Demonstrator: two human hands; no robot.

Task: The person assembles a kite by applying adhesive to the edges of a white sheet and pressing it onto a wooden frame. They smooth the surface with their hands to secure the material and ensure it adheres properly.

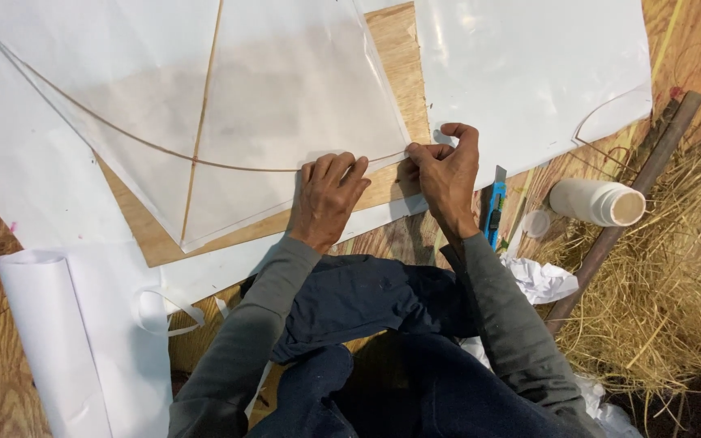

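Head view: left hand (pixel 328 199) lies flat on kite (pixel 204 122); right hand (pixel 446 174) pinches its corner, folding the edge; next needs firm creasing.

Two bare hands, left hand (pixel 328 200), right hand (pixel 446 172), no gloves, rings or watch seen. Both arms in long grey-green sleeves, soft knit fabric, plain cuffs ending at the wrists, light creasing along the forearms. Legs in dark navy trousers, folds at the knees. No markings or logos visible on the clothing.
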